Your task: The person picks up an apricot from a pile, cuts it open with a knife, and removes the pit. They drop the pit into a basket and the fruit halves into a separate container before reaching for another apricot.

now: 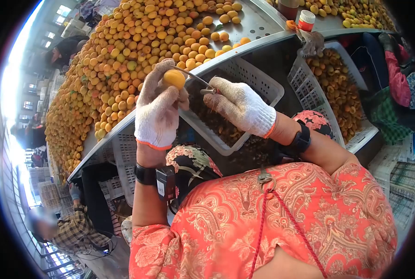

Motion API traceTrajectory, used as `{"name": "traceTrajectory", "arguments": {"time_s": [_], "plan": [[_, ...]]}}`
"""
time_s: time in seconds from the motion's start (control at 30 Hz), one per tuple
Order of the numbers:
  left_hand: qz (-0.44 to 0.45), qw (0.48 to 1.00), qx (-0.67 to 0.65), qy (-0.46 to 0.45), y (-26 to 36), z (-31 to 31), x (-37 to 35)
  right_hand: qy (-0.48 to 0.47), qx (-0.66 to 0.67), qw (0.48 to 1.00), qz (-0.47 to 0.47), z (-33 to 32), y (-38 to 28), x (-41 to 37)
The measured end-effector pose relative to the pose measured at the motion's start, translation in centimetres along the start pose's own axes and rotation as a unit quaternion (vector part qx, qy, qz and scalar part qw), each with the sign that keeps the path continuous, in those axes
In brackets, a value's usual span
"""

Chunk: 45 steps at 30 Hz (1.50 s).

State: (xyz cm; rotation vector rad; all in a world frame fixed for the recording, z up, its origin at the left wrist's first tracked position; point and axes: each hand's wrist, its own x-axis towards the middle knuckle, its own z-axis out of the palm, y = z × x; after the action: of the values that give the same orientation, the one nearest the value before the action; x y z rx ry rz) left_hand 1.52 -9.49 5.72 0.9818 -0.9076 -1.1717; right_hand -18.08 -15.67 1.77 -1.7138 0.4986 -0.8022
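My left hand [160,100], in a white glove with brown-stained fingers, holds a yellow-orange apricot [174,79] upright between thumb and fingers. In a matching glove, my right hand [237,102] grips a thin metal tool [192,76] between thumb and forefinger. The tool's shaft runs left toward the top of the apricot; whether its tip touches the fruit I cannot tell. Under both hands is a white perforated crate [274,88] with small dark pieces in it. A large heap of apricots [138,42] lies on the metal table beyond my hands.
The metal table's edge [124,122] curves in front of me. At right, a white crate [309,83] holds opened apricot pieces [340,88]. A red jar with a white lid [306,19] stands on the table. A person in a checked shirt [75,231] is at lower left, others farther off.
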Motion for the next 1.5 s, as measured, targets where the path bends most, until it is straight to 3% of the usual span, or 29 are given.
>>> {"name": "traceTrajectory", "arguments": {"time_s": [0.2, 0.43, 0.73, 0.93, 1.0, 1.2, 1.5], "plan": [[0.027, 0.996, -0.079, 0.021, 0.4, 1.7, -2.7, -0.042, -0.023, 0.999, -0.001, 1.3, -2.5, -1.0], [0.035, 0.995, -0.089, 0.041, 0.1, 1.9, -3.5, -0.019, -0.082, 0.996, -0.03, 1.9, -3.0, -1.4], [0.069, 0.995, -0.054, 0.036, -0.5, 1.7, -3.0, -0.019, -0.145, 0.989, 0.002, 1.9, -3.1, -1.2], [0.081, 0.991, -0.064, 0.088, -0.4, 1.8, -2.8, -0.01, -0.085, 0.996, 0.001, 2.0, -3.8, -1.1], [0.091, 0.993, -0.02, 0.071, -0.4, 1.4, -2.7, -0.037, -0.081, 0.995, 0.046, 2.0, -4.6, -1.2], [0.068, 0.991, -0.008, 0.112, 0.2, 2.3, -3.1, -0.021, -0.145, 0.989, -0.028, 2.2, -2.8, -1.1], [0.123, 0.983, 0.045, 0.131, 0.6, 3.4, -3.6, -0.019, -0.16, 0.987, -0.009, 2.7, -3.0, -1.4]]}}
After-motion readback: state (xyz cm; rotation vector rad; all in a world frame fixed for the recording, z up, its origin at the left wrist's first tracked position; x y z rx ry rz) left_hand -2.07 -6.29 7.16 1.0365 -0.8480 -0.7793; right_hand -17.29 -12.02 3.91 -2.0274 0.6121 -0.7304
